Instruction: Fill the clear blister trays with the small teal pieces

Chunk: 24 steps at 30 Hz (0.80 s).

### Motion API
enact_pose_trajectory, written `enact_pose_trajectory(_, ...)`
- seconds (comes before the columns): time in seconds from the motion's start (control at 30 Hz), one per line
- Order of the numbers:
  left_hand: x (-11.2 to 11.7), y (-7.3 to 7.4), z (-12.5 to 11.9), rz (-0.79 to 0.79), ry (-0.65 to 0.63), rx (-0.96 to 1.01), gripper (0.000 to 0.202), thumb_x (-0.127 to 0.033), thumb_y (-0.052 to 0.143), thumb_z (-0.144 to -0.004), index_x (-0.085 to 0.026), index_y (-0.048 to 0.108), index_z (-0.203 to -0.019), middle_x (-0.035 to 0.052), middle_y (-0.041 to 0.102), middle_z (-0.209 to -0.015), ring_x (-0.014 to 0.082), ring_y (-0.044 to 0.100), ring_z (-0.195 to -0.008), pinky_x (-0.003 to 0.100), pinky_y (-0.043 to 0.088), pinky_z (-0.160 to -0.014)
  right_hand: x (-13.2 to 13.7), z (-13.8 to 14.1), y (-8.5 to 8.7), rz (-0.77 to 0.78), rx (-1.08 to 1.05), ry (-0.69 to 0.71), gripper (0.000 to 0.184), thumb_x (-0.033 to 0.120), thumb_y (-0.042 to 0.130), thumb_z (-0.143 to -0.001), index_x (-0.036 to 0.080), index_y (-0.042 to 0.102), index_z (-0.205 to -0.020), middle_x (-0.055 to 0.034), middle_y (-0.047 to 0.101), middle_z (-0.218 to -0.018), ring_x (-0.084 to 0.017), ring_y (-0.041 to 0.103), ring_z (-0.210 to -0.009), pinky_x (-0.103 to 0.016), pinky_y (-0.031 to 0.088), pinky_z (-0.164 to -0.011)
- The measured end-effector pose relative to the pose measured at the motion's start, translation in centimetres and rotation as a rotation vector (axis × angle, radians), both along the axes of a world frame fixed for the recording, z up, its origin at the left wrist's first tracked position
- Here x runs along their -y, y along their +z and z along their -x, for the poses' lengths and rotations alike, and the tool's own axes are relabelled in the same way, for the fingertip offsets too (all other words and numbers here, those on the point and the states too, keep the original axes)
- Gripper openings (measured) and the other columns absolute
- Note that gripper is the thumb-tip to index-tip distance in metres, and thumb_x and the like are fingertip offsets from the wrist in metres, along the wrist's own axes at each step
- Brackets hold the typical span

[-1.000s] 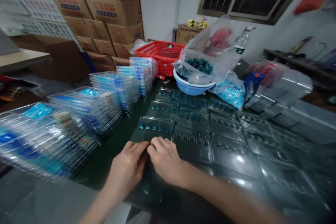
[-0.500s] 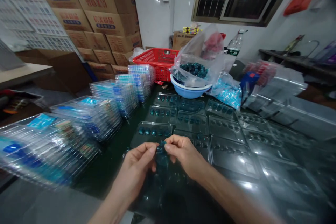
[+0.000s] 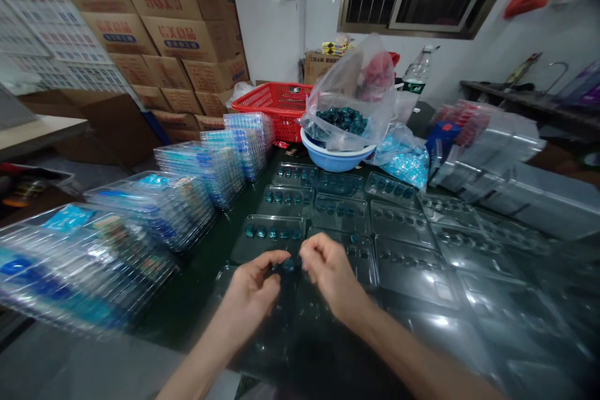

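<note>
My left hand [image 3: 253, 290] is over a dim clear plastic tray [image 3: 220, 290] at the table's near side, thumb and stretched index finger apart. Close to that index fingertip is a small shiny teal piece [image 3: 289, 264]; whether they touch is unclear. Just to the right, my right hand [image 3: 332, 275] has its thumb and fingers pinched together, and anything between them is hidden. Beyond both hands lies a clear blister tray [image 3: 244, 251] with several teal pieces in a row of hollows. More clear trays [image 3: 407, 262] spread to the right.
Stacks of filled clear packs [image 3: 154, 212] line the left. At the back, a blue basin [image 3: 337, 162] holds a plastic bag of teal pieces [image 3: 344, 120], beside a red basket [image 3: 281, 128] and a bag of light-blue bits [image 3: 407, 159]. Stacked clear plastic [image 3: 529, 187] stands right.
My hands have moved slightly apart. The left thumb and index finger have parted, leaving the teal piece near the fingertip. My right hand stays pinched, its fingers more curled. The view shifted slightly.
</note>
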<state>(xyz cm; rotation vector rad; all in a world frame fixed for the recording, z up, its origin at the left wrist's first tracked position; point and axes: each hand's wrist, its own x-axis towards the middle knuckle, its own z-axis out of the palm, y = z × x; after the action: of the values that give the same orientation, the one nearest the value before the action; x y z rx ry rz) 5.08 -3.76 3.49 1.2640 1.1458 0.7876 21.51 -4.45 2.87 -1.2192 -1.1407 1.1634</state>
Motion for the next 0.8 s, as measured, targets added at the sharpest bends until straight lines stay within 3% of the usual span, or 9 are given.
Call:
enact_pose_trajectory(0.1, -0.2, -0.7, 1.2, 0.02, 0.08, -0.012, 0.03, -0.022, 0.054, -0.073, -0.014, 0.056, -0.101, -0.0005, 0.059, -0.069, 0.0057, 0.043, -0.041, 0.019, 0.034, -0.038, -0.7, -1.5, 0.2, -0.02, 0.016, -0.078, 0.015, 0.028, 0.045, -0.081, 0.016, 0.05, -0.073, 0.0037, 0.046, -0.059, -0.007, 0.037, -0.048, -0.019, 0.03, -0.046)
enact_pose_trajectory(0.2, -0.1, -0.8, 1.2, 0.019, 0.142, 0.074, 0.028, -0.024, 0.058, -0.071, -0.016, 0.057, -0.098, 0.0019, 0.06, -0.082, 0.0083, 0.051, -0.052, 0.02, 0.041, -0.046, -0.7, -1.0, 0.2, -0.039, 0.042, 0.044, 0.012, 0.028, 0.05, -0.078, 0.016, 0.053, -0.081, 0.0029, 0.05, -0.064, -0.007, 0.042, -0.051, -0.02, 0.033, -0.047)
enact_pose_trajectory(0.3, 0.2, -0.1, 0.2, -0.041, 0.109, 0.059, 0.025, -0.021, 0.062, -0.068, -0.017, 0.058, -0.093, 0.0006, 0.061, -0.079, 0.0113, 0.055, -0.065, 0.019, 0.044, -0.054, 0.0, 0.7, 0.1, -0.07, 0.092, 0.164, 0.007, 0.023, 0.056, -0.074, 0.016, 0.054, -0.077, 0.0032, 0.05, -0.063, -0.008, 0.045, -0.055, -0.02, 0.036, -0.051)
enact_pose_trajectory(0.5, 0.3, 0.2, -0.9, -0.175, 0.127, -0.105, 0.019, -0.021, 0.062, -0.067, -0.017, 0.058, -0.085, 0.0022, 0.062, -0.081, 0.0147, 0.058, -0.071, 0.022, 0.045, -0.06, 0.8, 1.6, 0.1, -0.082, 0.239, 0.073, 0.011, 0.02, 0.055, -0.073, 0.017, 0.049, -0.064, 0.0048, 0.045, -0.057, -0.008, 0.041, -0.053, -0.02, 0.031, -0.049)
enact_pose_trajectory(0.63, 0.7, 0.1, -0.2, -0.362, 0.061, -0.181, 0.016, -0.017, 0.058, -0.069, -0.019, 0.061, -0.085, 0.0033, 0.064, -0.087, 0.018, 0.06, -0.078, 0.025, 0.046, -0.066, 0.8, 1.4, 0.1, 0.045, 0.057, 0.227, 0.016, 0.024, 0.055, -0.074, 0.017, 0.046, -0.062, 0.0062, 0.04, -0.052, -0.006, 0.036, -0.047, -0.019, 0.027, -0.044)
enact_pose_trajectory(0.8, 0.1, -0.4, 2.3, -0.563, -0.009, -0.261, 0.011, -0.014, 0.056, -0.069, -0.02, 0.063, -0.076, 0.0043, 0.064, -0.088, 0.0201, 0.059, -0.083, 0.027, 0.045, -0.071, 1.4, -0.3, 0.0, 0.258, -0.398, 0.368, 0.018, 0.029, 0.056, -0.074, 0.018, 0.044, -0.067, 0.0081, 0.032, -0.048, -0.005, 0.024, -0.04, -0.019, 0.019, -0.037)
